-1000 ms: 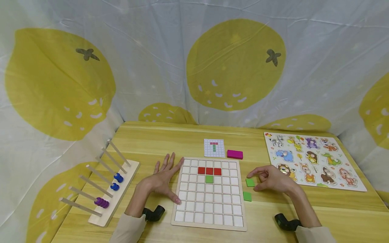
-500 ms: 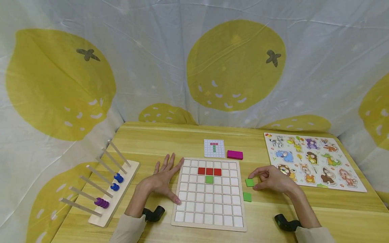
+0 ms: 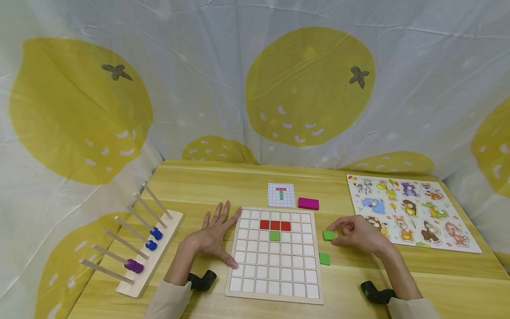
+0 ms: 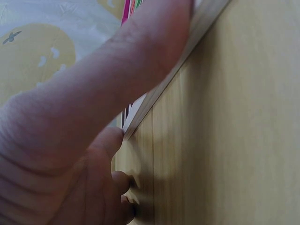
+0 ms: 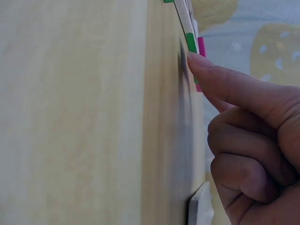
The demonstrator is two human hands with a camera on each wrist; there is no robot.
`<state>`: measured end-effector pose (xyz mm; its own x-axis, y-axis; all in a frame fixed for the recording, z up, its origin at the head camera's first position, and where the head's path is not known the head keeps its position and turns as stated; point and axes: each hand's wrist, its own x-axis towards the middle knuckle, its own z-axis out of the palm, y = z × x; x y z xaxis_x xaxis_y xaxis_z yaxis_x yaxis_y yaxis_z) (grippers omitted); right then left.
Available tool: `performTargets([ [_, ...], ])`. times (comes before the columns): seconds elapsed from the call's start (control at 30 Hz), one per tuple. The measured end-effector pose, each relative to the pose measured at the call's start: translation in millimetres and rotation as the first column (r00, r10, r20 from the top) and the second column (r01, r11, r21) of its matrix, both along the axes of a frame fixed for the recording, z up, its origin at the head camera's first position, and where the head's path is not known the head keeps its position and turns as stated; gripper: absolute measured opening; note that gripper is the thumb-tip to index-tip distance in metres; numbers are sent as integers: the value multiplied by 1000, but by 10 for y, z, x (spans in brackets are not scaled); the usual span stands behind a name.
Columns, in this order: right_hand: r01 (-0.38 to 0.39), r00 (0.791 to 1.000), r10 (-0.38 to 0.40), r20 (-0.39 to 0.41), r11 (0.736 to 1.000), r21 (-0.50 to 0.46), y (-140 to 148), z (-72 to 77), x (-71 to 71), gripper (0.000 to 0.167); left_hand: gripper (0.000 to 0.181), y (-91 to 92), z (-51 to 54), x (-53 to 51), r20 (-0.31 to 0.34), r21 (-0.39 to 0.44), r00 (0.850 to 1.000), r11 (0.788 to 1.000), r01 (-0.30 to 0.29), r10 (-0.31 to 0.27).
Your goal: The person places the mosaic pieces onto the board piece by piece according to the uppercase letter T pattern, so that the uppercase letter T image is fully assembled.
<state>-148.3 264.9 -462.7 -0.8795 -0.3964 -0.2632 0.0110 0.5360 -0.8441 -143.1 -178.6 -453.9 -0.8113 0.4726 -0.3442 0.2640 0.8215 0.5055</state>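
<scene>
A wooden grid board [image 3: 273, 292] of white squares holds three red tiles [image 3: 275, 225] in a row, with one green tile [image 3: 274, 235] under the middle one. My left hand [image 3: 213, 237] is spread at the board's left edge, its thumb and index finger touching the frame; the left wrist view shows the thumb [image 4: 140, 51] over that edge. Right of the board, my right hand [image 3: 356, 234] pinches a green tile [image 3: 328, 235] between thumb and index finger, other fingers curled. In the right wrist view this tile [image 5: 191, 42] is held off the table. Another green tile [image 3: 324, 258] lies nearer me.
Behind the board lie a pattern card [image 3: 281, 195] and a magenta block [image 3: 308, 204]. A wooden peg rack [image 3: 175, 217] with blue and purple beads stands at the left. An animal puzzle board [image 3: 414, 208] lies at the right, partly behind my right hand.
My right thumb and index finger have closed on the green tile, which has risen slightly from the table. My left hand and the board have stayed in place.
</scene>
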Motion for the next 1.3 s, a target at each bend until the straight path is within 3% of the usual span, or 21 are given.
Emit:
performTargets([
  [0.2, 43, 998, -44, -35, 998, -35, -87, 73, 29, 33, 149, 1, -8, -6, 0, -6, 1000, 1000, 3, -3],
  [0.43, 22, 1000, -24, -12, 995, -102, -478, 179, 104, 31, 149, -9, -5, -4, 1, 5, 1000, 1000, -3, 3],
  [0.63, 24, 999, -21, 42, 997, -68, -906, 189, 177, 27, 149, -8, 2, -4, -2, 6, 1000, 1000, 0, 0],
  [0.87, -11, 1000, 10, -5, 999, -45, -1290, 151, 206, 24, 149, 3, 8, 5, -3, 10, 1000, 1000, 9, -9],
  [1.3, 10, 998, -6, -63, 998, 66, -1504, 101, 257, 24, 149, 4, -7, 1, -15, 7, 1000, 1000, 6, -6],
])
